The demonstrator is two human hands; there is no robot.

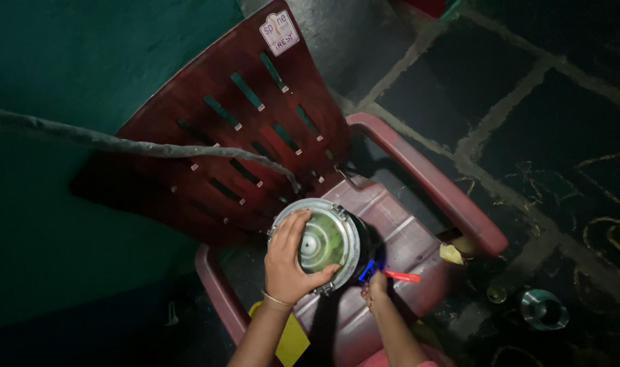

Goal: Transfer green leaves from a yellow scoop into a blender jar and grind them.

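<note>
- The scene is dim; the floor (527,136) to the right is mostly dark, and the small things on it are hard to make out.
- The jar (327,241), a mixer type with a clear lid and green contents, stands on the seat of the chair (242,136); its lower body is hidden by the lid and the hands.
- The right hand (376,289) is largely in shadow just below the jar's base, beside a blue glow; whether its fingers are closed on anything I cannot tell.
- A red stick (402,276) lies just beside that hand; contact is unclear.
- The left hand (291,261) lies palm down over the lid's left side, fingers spread and curled round the rim, thumb on the lower edge, gripping it. A bangle sits on the wrist.
- Both forearms enter from the bottom edge, cut off there.
- Count: one chair, one jar, two hands, one rope (119,144) slanting across the chair back, one metal cup (543,309) on the floor, one yellow sheet (291,343) partly under the left arm.
</note>
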